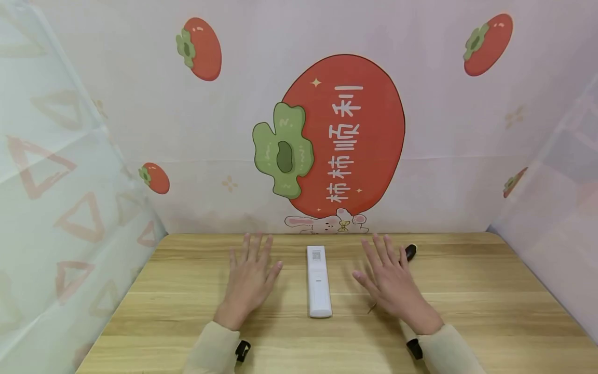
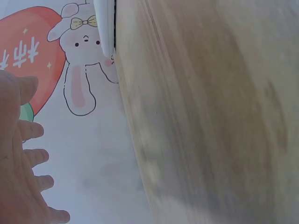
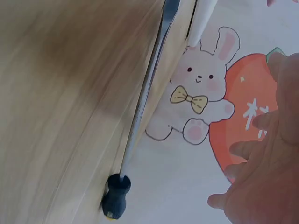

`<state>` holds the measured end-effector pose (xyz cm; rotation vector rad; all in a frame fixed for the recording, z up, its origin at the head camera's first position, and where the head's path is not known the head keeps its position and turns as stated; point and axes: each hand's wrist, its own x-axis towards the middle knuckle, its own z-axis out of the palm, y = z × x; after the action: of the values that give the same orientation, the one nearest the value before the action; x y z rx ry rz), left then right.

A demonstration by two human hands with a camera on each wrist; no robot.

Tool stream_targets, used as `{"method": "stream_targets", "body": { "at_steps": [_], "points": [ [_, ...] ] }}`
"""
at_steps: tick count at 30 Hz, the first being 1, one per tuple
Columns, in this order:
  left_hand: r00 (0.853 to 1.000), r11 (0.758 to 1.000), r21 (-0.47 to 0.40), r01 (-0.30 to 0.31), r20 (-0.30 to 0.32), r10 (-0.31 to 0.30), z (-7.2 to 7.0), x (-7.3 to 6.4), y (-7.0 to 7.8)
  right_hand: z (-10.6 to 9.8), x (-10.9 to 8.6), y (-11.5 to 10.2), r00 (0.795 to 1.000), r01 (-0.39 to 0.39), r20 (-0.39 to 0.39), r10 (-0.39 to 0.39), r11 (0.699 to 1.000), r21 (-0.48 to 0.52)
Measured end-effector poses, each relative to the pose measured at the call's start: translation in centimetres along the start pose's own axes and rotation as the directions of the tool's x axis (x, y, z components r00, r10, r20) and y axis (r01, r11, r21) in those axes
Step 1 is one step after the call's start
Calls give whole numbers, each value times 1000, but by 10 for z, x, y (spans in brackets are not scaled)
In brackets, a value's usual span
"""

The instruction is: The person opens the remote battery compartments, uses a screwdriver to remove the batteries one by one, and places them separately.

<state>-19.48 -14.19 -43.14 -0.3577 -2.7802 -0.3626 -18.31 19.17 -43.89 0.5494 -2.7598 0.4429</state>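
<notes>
A long white remote control [image 1: 320, 285], seen from the back with a printed code near its far end, lies on the table between the two hands. To its left, my left hand [image 1: 249, 283] is spread above the tabletop and holds nothing. My right hand [image 1: 392, 285] is likewise spread, on the other side. Beneath and beside it lies a flat-blade screwdriver [image 3: 116, 198], its dark handle farther from the remote control and its blade nearer. The right hand covers most of the screwdriver's shaft in the head view; the right wrist view shows it fully.
The wood-grain table [image 1: 173, 291] ends at a back wall sheet [image 1: 224, 114] printed with persimmons and a rabbit. Pale printed sheets rise at both sides, the left one [image 1: 70, 171] bearing triangles. A black band shows at each sleeve cuff.
</notes>
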Motion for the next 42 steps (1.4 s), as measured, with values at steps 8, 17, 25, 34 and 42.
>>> {"method": "stream_targets", "body": {
  "at_steps": [8, 17, 25, 34, 42],
  "points": [
    [1000, 1000, -17, -20, 14, 20, 4, 0, 10, 5, 4, -9, 999, 17, 30, -17, 1000, 11],
    [998, 998, -47, -39, 42, 41, 8, 0, 18, 7, 5, -16, 999, 29, 24, -30, 999, 15],
    [995, 994, -75, -82, 42, 86, 11, -1, 25, 7, 6, -21, 999, 26, 27, -27, 999, 46],
    [988, 979, -164, -121, 75, 134, 12, -2, 34, 9, 8, -28, 998, 6, 63, -12, 996, 88],
    [977, 968, -217, -124, 145, 158, 14, -1, 41, 10, 10, -34, 992, -18, 128, 3, 993, 118]
  ]
}}
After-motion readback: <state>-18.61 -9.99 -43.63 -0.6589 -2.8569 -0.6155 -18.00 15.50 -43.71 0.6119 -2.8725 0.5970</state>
